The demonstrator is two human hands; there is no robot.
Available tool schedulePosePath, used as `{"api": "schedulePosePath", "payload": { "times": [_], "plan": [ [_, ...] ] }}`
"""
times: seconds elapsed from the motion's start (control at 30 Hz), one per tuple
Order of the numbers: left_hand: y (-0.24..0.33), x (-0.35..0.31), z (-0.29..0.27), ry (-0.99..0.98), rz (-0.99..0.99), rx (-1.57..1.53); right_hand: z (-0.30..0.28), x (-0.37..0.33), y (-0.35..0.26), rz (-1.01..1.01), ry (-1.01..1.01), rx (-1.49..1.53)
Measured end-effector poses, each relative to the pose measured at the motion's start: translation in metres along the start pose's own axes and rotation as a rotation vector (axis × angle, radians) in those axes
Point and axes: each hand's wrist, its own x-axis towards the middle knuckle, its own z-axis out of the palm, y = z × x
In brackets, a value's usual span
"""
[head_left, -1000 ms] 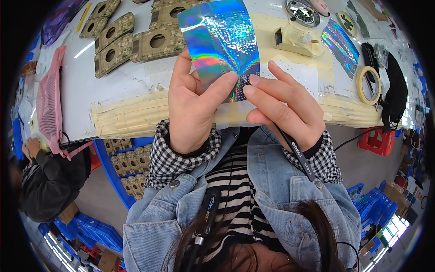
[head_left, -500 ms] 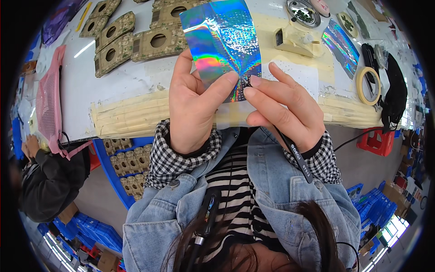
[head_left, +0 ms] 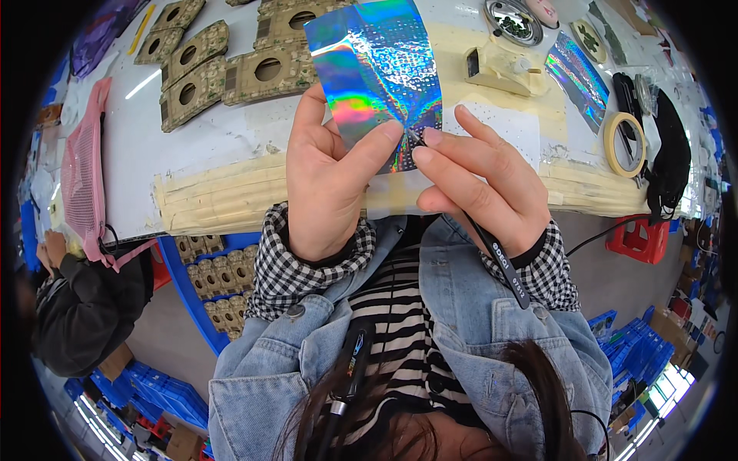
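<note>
A shiny holographic sheet [head_left: 380, 65], dotted with rows of small marks, is bent and raised above the table's front edge. My left hand [head_left: 327, 165] pinches its lower part between thumb and fingers. In my right hand [head_left: 492, 180] is a pair of black tweezers [head_left: 503, 269]; the handle end sticks out below the palm. The tweezer tips meet the sheet close to my left thumb. Whether they grip one of the tiny marks there cannot be made out.
Several camouflage-patterned housings with round holes [head_left: 267, 70] lie at the back left. A cream block-shaped part [head_left: 503, 71], a metal dish [head_left: 513, 21], another holographic sheet [head_left: 578, 81] and a tape roll [head_left: 625, 146] sit to the right. A blue tray [head_left: 188, 288] of camouflage parts is below the table.
The sheet has shifted very slightly and its reflections differ. The tweezer tips have moved a little at the sheet; both hands keep their hold.
</note>
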Motion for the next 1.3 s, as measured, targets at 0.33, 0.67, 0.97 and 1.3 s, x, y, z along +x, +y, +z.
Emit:
{"api": "schedulePosePath", "payload": {
  "times": [0.33,0.67,0.97,1.3],
  "plan": [
    [0.002,-0.002,0.002,0.0,0.004,0.001,0.0,-0.001,0.001,-0.006,-0.004,0.005],
    [0.002,-0.002,0.002,0.0,0.007,0.014,-0.001,-0.001,0.001,-0.006,-0.001,0.002],
    [-0.001,-0.002,0.002,0.051,0.04,-0.058,-0.024,-0.018,0.004,0.043,-0.114,-0.082],
    [-0.004,-0.001,0.0,0.051,0.067,-0.112,-0.022,-0.04,0.018,0.048,-0.196,-0.242]
  ]
}}
